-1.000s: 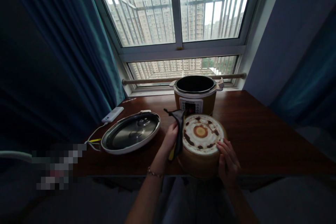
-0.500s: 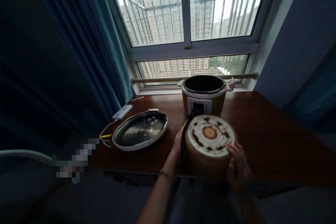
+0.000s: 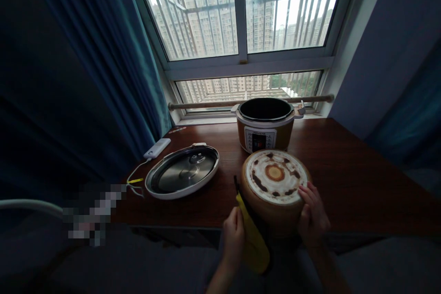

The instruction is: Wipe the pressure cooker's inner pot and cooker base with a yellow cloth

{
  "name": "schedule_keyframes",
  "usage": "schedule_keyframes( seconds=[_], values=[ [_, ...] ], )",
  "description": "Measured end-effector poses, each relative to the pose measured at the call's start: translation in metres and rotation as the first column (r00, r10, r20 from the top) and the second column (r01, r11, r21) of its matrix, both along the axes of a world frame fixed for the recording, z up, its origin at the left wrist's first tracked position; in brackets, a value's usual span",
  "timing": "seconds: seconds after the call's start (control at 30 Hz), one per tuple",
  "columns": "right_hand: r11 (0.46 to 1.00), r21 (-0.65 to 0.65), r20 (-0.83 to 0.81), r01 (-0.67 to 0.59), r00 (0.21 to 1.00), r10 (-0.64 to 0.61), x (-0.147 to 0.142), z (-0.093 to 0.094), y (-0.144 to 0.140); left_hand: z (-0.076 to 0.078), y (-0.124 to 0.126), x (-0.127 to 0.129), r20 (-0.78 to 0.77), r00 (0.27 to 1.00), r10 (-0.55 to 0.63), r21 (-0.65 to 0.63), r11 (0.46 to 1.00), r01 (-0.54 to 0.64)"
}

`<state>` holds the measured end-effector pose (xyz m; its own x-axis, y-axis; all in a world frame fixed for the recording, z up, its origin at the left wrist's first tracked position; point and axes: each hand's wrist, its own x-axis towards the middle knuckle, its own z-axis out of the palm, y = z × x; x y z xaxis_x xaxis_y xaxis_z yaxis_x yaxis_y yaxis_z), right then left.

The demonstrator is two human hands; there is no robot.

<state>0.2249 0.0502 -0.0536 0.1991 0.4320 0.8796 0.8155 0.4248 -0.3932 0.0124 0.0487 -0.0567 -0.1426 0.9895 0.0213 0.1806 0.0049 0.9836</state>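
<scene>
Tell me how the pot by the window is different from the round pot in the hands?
The cooker by the window stands upright with its dark mouth open; the held pot is tipped so its stained white bottom faces up. The cooker stands alone at the back of the table; the held pot is gripped by the right hand, with the left hand pressing a yellow cloth beside it. Both are round and golden-brown.

I counted one upturned pot [image 3: 274, 188] between my two hands, one yellow cloth [image 3: 253, 239], one cooker base [image 3: 265, 124], one lid [image 3: 182, 172], and one white gadget [image 3: 157, 148], possibly a power bank.
</scene>
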Motion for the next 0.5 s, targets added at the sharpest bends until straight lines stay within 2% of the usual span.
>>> schedule_keyframes(
  seconds=[0.07, 0.17, 0.23, 0.27, 0.33, 0.37, 0.43, 0.5],
  values=[
    [0.999, -0.033, 0.039, -0.009, 0.999, 0.01, 0.003, 0.003, -0.001, 0.0, -0.02, 0.002, 0.246, 0.968, -0.054, -0.145, 0.985, 0.092],
    [0.998, -0.057, 0.106, 0.025, 0.994, -0.019, 0.005, 0.013, -0.013, 0.002, -0.043, 0.003, 0.516, 0.856, -0.033, -0.29, 0.933, 0.211],
    [0.996, -0.068, 0.11, 0.059, 0.993, -0.052, -0.001, 0.024, -0.028, 0.006, -0.053, 0.003, 0.571, 0.821, -0.034, -0.332, 0.904, 0.269],
    [0.996, -0.081, 0.119, 0.036, 0.993, -0.026, -0.007, 0.028, -0.037, 0.008, -0.056, 0.004, 0.576, 0.816, -0.051, -0.338, 0.894, 0.295],
    [0.985, -0.109, 0.182, -0.135, 0.971, 0.153, -0.025, 0.034, -0.056, 0.012, -0.06, 0.007, 0.578, 0.807, -0.119, -0.329, 0.871, 0.364],
    [0.961, -0.107, 0.245, -0.254, 0.93, 0.274, -0.036, 0.033, -0.064, 0.014, -0.061, 0.009, 0.586, 0.794, -0.161, -0.317, 0.857, 0.407],
    [0.923, -0.091, 0.319, -0.374, 0.867, 0.382, -0.056, 0.025, -0.074, 0.017, -0.064, 0.015, 0.608, 0.758, -0.236, -0.294, 0.82, 0.491],
    [0.93, -0.097, 0.287, -0.354, 0.885, 0.367, -0.066, 0.007, -0.08, 0.018, -0.066, 0.019, 0.626, 0.729, -0.275, -0.289, 0.787, 0.545]
  ],
)
